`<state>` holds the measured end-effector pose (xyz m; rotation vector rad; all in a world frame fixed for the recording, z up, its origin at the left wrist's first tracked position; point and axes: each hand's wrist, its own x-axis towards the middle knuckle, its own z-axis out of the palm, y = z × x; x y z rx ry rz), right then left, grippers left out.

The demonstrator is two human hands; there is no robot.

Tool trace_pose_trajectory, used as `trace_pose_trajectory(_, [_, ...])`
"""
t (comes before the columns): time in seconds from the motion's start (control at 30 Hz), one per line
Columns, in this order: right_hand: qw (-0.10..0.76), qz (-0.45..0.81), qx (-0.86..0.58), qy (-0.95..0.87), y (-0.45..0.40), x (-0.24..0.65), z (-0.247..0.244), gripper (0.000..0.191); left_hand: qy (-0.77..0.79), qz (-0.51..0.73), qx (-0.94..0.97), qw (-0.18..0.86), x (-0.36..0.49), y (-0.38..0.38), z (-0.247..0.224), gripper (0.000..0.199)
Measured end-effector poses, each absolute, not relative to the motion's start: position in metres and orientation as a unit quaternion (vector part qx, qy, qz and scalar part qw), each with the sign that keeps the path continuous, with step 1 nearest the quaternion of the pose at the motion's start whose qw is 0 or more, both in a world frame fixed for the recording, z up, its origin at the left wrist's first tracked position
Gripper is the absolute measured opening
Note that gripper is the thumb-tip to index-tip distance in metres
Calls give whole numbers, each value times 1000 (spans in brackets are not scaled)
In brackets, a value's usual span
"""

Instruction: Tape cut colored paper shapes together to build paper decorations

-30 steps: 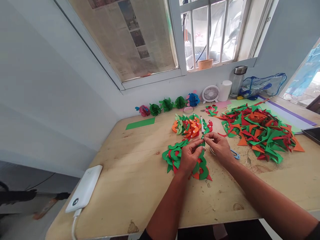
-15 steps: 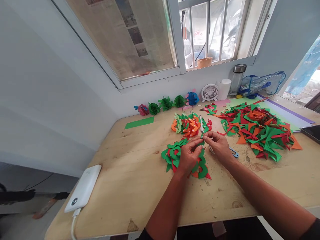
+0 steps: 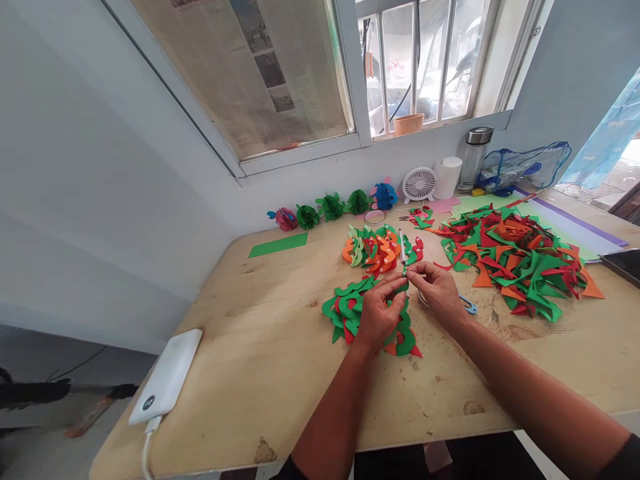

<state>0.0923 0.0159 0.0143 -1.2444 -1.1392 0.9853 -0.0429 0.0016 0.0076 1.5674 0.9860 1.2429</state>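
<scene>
My left hand [image 3: 383, 310] is above a pile of green and red curved paper pieces [image 3: 350, 303], its fingers pinched on a small green paper piece [image 3: 405, 272]. From the right, my right hand [image 3: 435, 287] meets it, thumb and forefinger closed on the same piece. Most of that piece is hidden by the fingers. Just beyond the fingertips lies a white pen [image 3: 402, 247], beside a group of orange, red and green curved pieces [image 3: 377, 250]. Blue-handled scissors [image 3: 469, 305] lie partly under my right hand.
A large heap of paper scraps [image 3: 525, 260] covers the right side. Along the wall stand several paper ornaments [image 3: 331, 207], a small fan [image 3: 419, 185], a white roll [image 3: 448, 177] and a bottle [image 3: 475, 160]. A white power bank [image 3: 167, 377] lies at the left edge with its cable.
</scene>
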Motion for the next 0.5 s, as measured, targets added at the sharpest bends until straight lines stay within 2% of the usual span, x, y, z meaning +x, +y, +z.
trace_pose_trajectory(0.5, [566, 419, -515, -489, 21, 96, 4, 20, 399, 488, 658, 412, -42, 1, 9, 29])
